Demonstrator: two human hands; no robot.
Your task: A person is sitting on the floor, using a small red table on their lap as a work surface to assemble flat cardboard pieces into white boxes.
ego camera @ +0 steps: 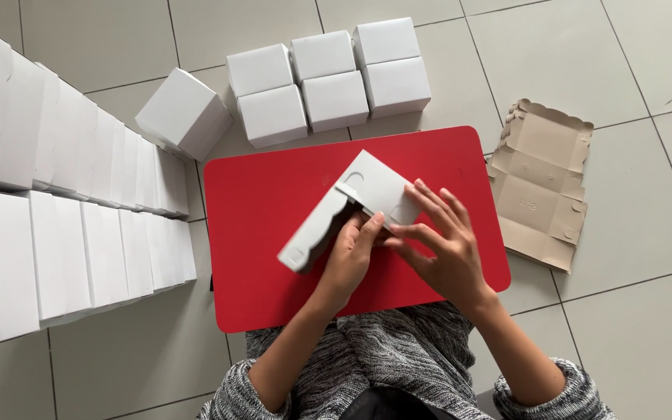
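A partly folded grey-white cardboard box [344,204] lies over a red board [266,233] on the tiled floor. My left hand [351,257] grips its near side, fingers reaching into the fold. From the right, my right hand [441,249] has its fingers spread and presses a flap of the same box. One panel of the box stands up at the left, and another lies flat toward the upper right.
Two long rows of finished white boxes [64,202] line the left. Several more finished boxes [328,78] sit beyond the board, one tilted box [183,113] beside them. A stack of flat brown cardboard blanks [542,183] lies to the right.
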